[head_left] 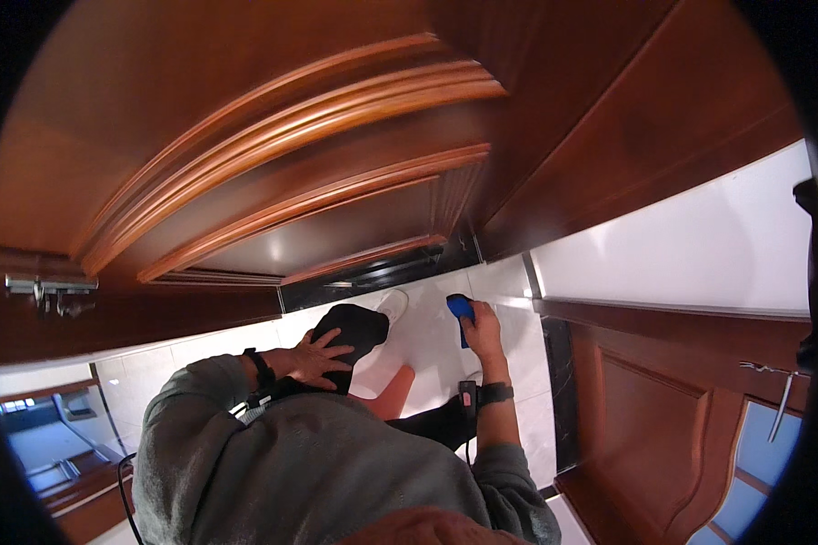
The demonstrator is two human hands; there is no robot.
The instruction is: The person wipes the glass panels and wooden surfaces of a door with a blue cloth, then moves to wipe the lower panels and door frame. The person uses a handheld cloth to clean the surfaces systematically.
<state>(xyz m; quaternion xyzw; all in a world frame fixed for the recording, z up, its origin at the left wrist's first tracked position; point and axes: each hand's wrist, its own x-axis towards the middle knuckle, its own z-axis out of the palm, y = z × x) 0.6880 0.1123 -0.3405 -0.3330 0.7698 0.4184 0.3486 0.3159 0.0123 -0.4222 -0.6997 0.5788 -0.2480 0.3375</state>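
My left hand rests with its fingers spread on the knee of my black trousers. My right hand is closed around a blue cloth with a dark part at its end, held over the pale tiled floor. A carved brown wooden door stands in front of me, with a black strip along its foot. Both wrists wear dark bands, and a small black device with a cable is at the right one.
A white shoe shows beyond the knee. At the right are a white wall and a wooden door with glass panes and a metal handle. A metal door handle is at the far left.
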